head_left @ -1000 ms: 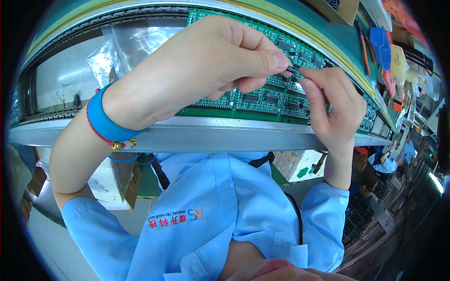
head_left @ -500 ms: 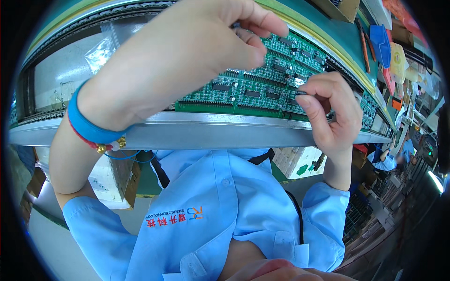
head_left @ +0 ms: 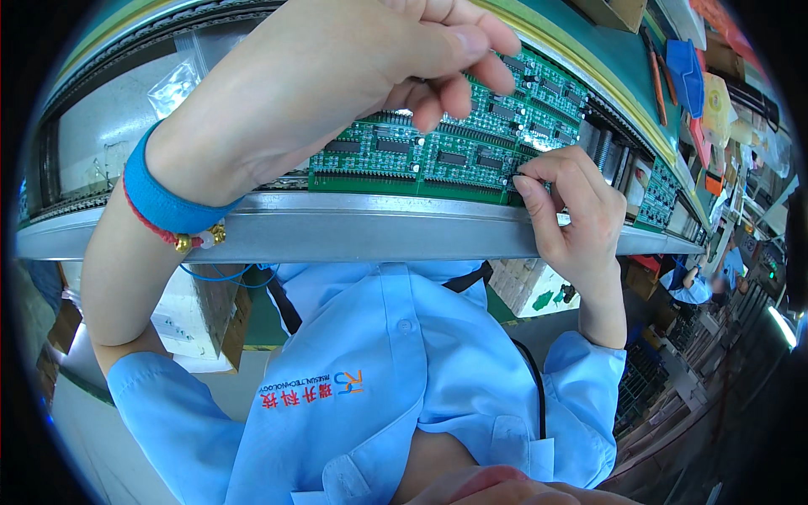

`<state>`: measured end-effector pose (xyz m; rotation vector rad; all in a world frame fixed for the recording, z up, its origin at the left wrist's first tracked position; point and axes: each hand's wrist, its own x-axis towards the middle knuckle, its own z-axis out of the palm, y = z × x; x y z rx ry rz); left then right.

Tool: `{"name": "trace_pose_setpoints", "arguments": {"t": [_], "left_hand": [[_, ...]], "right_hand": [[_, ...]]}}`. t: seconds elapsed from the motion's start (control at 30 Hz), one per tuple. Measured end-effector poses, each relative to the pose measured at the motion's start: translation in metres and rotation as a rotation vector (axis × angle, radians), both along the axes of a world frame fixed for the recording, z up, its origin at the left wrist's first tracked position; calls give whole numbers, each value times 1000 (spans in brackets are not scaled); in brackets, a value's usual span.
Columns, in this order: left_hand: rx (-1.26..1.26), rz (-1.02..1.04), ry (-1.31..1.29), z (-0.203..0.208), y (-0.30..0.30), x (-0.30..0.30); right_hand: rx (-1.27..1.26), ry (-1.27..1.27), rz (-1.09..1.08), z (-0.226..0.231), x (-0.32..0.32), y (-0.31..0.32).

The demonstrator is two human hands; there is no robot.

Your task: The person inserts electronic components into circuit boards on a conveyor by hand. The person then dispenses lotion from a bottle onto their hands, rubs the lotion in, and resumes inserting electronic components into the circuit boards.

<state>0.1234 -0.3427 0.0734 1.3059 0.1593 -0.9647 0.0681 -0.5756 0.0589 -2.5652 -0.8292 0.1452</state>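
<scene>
A panel of green circuit boards, set with black chips and rows of pins, lies in a metal-railed track in front of me. My right hand is at its near right part, thumb and forefinger pinched on a small dark component at the board surface. How far the component sits in the board is hidden by the fingertips. Above the boards on the left hovers my left hand, its fingers curled and the thumb against the forefinger. Whatever lies inside that hand is hidden. A blue band circles my left wrist.
The track's grey front rail runs between me and the boards. A clear plastic bag lies at the left. Beyond the right end of the panel stands another green board. A blue bin and orange-handled tools lie farther right.
My right hand has moved left and down onto the board with its component. My left hand has turned, and the small dark piece seen in it earlier is out of sight.
</scene>
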Motion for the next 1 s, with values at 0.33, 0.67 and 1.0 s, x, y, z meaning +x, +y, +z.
{"name": "trace_pose_setpoints", "arguments": {"t": [0.33, 0.67, 1.0], "left_hand": [[-259, 105, 35, -20, 11, -7], [-656, -24, -433, -65, 23, 9], [-613, 297, 374, -14, 15, -4]], "right_hand": [[-64, -89, 44, 1, -1, 6], [-120, -251, 177, 3, 1, 13], [152, -391, 207, 29, 37, 43]]}}
